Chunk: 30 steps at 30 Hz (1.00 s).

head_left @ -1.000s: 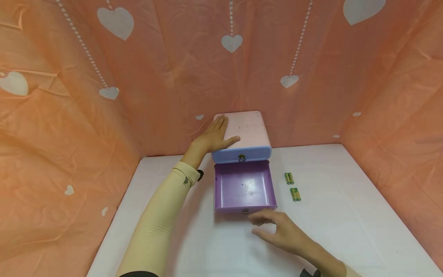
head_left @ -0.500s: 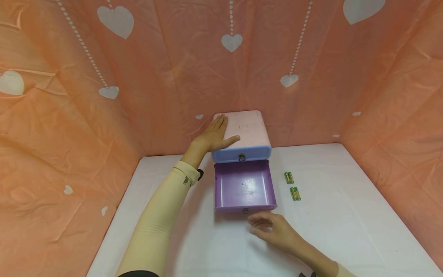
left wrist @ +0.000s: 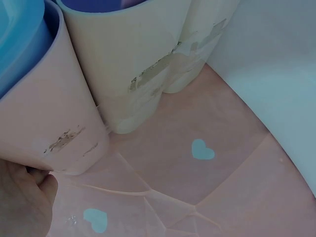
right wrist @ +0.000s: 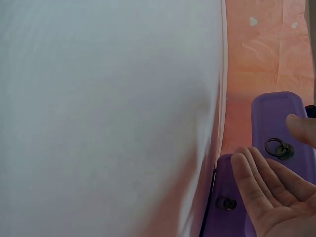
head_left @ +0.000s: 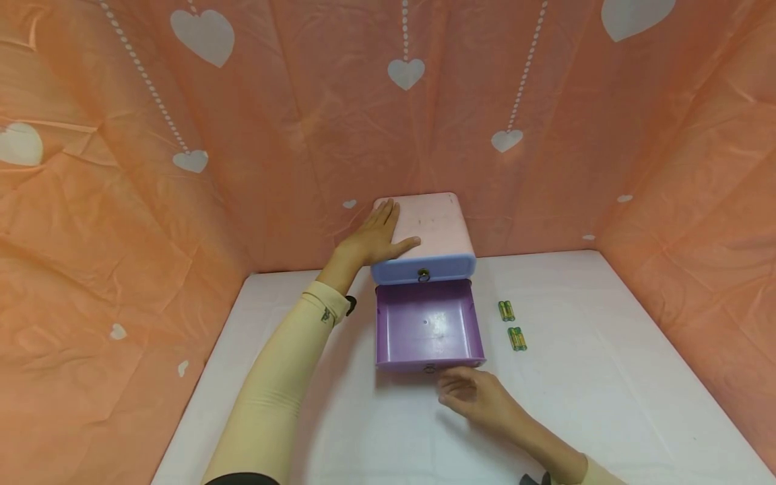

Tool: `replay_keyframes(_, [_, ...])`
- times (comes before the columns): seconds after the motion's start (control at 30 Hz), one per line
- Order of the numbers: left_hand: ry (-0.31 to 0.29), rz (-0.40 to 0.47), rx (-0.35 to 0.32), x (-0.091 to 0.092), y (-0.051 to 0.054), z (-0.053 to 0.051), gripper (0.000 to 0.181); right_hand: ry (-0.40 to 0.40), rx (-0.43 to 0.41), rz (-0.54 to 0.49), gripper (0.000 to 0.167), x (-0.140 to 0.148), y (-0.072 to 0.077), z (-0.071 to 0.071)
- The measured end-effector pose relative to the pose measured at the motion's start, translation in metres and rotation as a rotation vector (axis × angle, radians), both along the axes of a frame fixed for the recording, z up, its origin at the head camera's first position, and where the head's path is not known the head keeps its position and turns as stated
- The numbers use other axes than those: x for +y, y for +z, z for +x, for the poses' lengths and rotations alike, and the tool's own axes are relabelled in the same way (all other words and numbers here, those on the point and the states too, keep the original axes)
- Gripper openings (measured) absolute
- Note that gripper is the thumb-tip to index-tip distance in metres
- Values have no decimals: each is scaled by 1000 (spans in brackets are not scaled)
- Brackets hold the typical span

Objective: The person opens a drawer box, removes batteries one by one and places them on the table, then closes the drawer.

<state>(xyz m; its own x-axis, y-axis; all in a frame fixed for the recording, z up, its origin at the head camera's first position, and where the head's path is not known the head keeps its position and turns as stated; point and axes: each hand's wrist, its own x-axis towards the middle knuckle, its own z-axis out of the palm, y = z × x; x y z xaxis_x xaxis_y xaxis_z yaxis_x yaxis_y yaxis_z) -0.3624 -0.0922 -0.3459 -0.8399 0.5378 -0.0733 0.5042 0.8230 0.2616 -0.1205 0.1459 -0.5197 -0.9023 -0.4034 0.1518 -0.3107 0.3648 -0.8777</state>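
Observation:
My left hand (head_left: 376, 239) lies flat on the left part of a pink cabinet top (head_left: 433, 219), fingers spread; part of it (left wrist: 24, 200) shows against the pink side wall (left wrist: 54, 118) in the left wrist view. Below the blue drawer front (head_left: 448, 268), a purple drawer (head_left: 424, 330) stands pulled out, with nothing visible inside. My right hand (head_left: 485, 404) is at this drawer's front, right of its ring pull (head_left: 430, 368); contact is unclear. In the right wrist view, that hand (right wrist: 281, 197) has extended fingers and a separate thumb, beside purple drawer fronts (right wrist: 276, 111) with ring pulls.
Two pairs of green-and-yellow batteries, one farther back (head_left: 506, 310) and one nearer (head_left: 517, 339), lie right of the drawer on the white tabletop (head_left: 606, 377). Orange cloth with hearts (head_left: 327, 135) hangs behind and at both sides. Cream cabinet walls (left wrist: 123, 64) show below the pink one.
My right hand's fingers have drawn closer together and shifted slightly towards the purple drawer's front. My left hand and the drawer keep their places.

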Motion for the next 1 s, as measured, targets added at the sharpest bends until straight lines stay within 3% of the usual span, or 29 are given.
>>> replay_keyframes(0.23, [3, 4, 3, 0, -1, 0, 108, 2, -11, -15, 35, -2, -2, -2])
replay_keyframes(0.57, [-6, -4, 3, 1, 1, 0, 108, -8, -42, -112, 34, -6, -2, -3])
replay_keyframes(1.0, [-1, -5, 5, 0, 0, -1, 108, -24, -177, -181, 29, -6, -7, -6])
